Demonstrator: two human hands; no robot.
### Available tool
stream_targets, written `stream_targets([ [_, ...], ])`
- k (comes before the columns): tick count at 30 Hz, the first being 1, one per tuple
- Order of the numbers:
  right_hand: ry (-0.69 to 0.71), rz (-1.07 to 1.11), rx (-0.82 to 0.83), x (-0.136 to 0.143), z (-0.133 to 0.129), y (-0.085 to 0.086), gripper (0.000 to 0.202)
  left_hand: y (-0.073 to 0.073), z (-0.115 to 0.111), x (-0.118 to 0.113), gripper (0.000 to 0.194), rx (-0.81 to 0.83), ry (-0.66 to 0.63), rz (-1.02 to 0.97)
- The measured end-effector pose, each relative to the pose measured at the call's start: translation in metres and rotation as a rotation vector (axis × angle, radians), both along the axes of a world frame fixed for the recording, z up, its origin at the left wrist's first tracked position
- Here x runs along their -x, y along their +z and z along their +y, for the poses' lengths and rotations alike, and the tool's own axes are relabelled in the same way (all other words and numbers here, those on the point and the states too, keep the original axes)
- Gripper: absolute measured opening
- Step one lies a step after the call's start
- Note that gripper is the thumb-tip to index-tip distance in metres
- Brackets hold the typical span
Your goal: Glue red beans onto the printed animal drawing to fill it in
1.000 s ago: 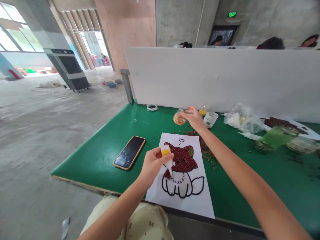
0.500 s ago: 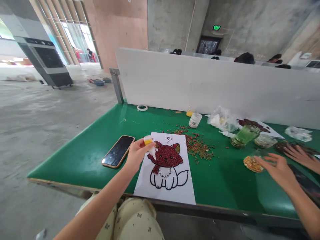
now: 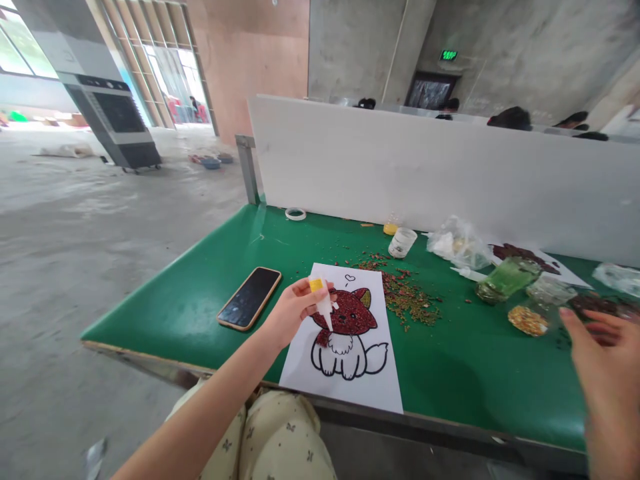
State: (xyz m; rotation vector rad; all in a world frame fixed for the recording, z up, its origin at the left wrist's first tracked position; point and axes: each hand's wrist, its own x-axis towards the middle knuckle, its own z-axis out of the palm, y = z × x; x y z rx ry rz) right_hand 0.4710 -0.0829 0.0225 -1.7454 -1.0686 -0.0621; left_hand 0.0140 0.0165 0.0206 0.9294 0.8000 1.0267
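Observation:
My left hand (image 3: 295,310) is closed around a small glue bottle (image 3: 320,297) with a yellow band. Its white nozzle tilts down over the paper (image 3: 340,393), near the fox's neck. On the paper is an outlined fox drawing (image 3: 345,320). Dark red grains cover its head, one inner ear is greenish, and the body and tail are mostly white. My right hand (image 3: 603,360) hovers at the right edge with thumb and fingers apart, and I see nothing in it. Closest to it is a clear container of yellow-orange grains (image 3: 527,320).
A phone (image 3: 249,298) lies left of the paper. Red and green grains (image 3: 413,300) are scattered to its right. Farther back are a tape roll (image 3: 295,214), a clear jar (image 3: 403,243), plastic bags (image 3: 460,243) and a green jar (image 3: 507,280) on its side. A white partition (image 3: 400,160) borders the table.
My right hand has drawn back from the yellow grains toward the right edge. The glue bottle's tip is lower, nearer the fox's neck. The view has shifted slightly left.

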Motion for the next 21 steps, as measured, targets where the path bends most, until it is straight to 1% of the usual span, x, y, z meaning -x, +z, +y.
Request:
stream_targets([
  [1, -0.085, 0.043, -0.007, 0.026, 0.003, 0.002, 0.033, -0.001, -0.001, -0.001, 0.035, -0.003, -0.027, 0.029],
  [2, -0.038, 0.099, 0.033, 0.055, 0.011, 0.003, 0.032, -0.002, -0.002, -0.002, 0.035, -0.005, -0.050, 0.059],
  [3, 0.128, 0.161, 0.127, 0.085, 0.021, 0.003, 0.033, -0.003, -0.003, -0.003, 0.036, -0.006, -0.064, 0.087],
  [5, 0.619, 0.248, 0.326, 0.147, 0.047, 0.001, 0.040, -0.005, -0.006, -0.007, 0.036, -0.011, -0.076, 0.127],
  [6, 0.874, 0.273, 0.408, 0.176, 0.060, -0.001, 0.045, -0.006, -0.007, -0.008, 0.036, -0.019, -0.085, 0.139],
  [7, 1.100, 0.303, 0.458, 0.203, 0.072, -0.004, 0.051, -0.006, -0.008, -0.009, 0.036, -0.027, -0.101, 0.145],
  [8, 1.289, 0.360, 0.495, 0.226, 0.081, -0.008, 0.059, -0.006, -0.009, -0.010, 0.035, -0.034, -0.124, 0.147],
  [9, 1.438, 0.427, 0.530, 0.246, 0.088, -0.012, 0.066, -0.006, -0.010, -0.010, 0.035, -0.042, -0.146, 0.146],
  [10, 1.539, 0.489, 0.563, 0.262, 0.093, -0.017, 0.069, -0.005, -0.010, -0.009, 0.035, -0.052, -0.164, 0.144],
  [11, 1.592, 0.548, 0.554, 0.274, 0.095, -0.023, 0.074, -0.005, -0.009, -0.009, 0.034, -0.060, -0.172, 0.146],
  [12, 1.608, 0.600, 0.541, 0.283, 0.096, -0.028, 0.077, -0.005, -0.009, -0.008, 0.033, -0.068, -0.162, 0.153],
  [14, 1.569, 0.682, 0.507, 0.294, 0.094, -0.039, 0.079, -0.005, -0.007, -0.007, 0.032, -0.081, -0.117, 0.188],
  [16, 1.494, 0.737, 0.471, 0.298, 0.090, -0.046, 0.073, -0.006, -0.005, -0.007, 0.030, -0.088, -0.086, 0.207],
  [18, 1.441, 0.767, 0.413, 0.299, 0.087, -0.049, 0.065, -0.008, -0.004, -0.008, 0.029, -0.088, -0.090, 0.183],
  [21, 1.446, 0.775, 0.327, 0.299, 0.085, -0.046, 0.066, -0.011, -0.004, -0.012, 0.027, -0.090, -0.121, 0.124],
])
